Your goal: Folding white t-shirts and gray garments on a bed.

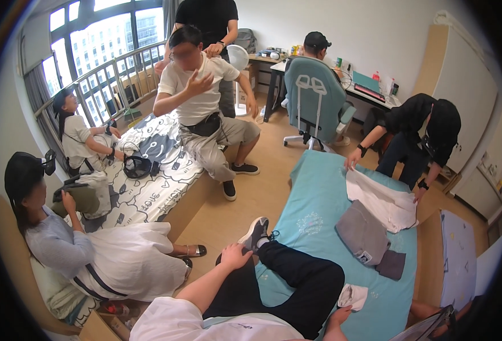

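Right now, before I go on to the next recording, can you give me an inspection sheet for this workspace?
Surface: teal bed sheet, mostly flat.
Job's things: small white folded cloth beside the right hand; left hand rests on the knee of the black trousers.
Clutter: grey folded garment and white garment, which another person in black touches.
Fingers: both hands bare, neither grips anything.
Cables: nothing seen.
Surroundings: patterned bed with people sitting, teal desk chair, desk, barred window.
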`<state>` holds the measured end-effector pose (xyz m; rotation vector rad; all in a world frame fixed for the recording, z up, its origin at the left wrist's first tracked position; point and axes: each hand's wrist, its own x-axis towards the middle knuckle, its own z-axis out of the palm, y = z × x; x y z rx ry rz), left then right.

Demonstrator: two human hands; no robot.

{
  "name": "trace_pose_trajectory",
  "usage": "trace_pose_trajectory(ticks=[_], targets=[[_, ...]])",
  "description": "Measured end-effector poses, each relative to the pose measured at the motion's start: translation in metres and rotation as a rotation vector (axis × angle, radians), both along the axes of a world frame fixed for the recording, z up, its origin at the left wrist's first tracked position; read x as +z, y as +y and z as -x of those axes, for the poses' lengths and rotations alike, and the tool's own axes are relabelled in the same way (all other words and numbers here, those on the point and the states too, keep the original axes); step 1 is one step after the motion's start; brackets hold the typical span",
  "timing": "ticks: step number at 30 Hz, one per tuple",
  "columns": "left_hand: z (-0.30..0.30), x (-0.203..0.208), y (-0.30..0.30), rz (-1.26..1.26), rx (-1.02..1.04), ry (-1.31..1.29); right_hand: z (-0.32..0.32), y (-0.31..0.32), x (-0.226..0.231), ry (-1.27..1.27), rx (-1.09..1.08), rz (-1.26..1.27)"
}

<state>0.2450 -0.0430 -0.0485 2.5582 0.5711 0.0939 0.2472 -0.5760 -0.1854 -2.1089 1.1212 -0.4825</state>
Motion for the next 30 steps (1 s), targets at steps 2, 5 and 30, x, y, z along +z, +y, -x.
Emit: trace_pose_trajectory(ticks=[2, 5, 30], targets=[[0.002, -0.001, 0.002, -0.002, 0.004, 0.009, 0.0, 0.005, 0.005, 0.006, 0.012, -0.004], [0.0, 0.002, -0.001, -0.001, 0.0, 0.019, 0.001, 0.001, 0.004, -0.019, 0.019, -0.035], [-0.003, 0.001, 0.0, -0.004, -0.014, 0.045, 0.004, 0.007, 0.016, 0.051, 0.038, -0.044]])
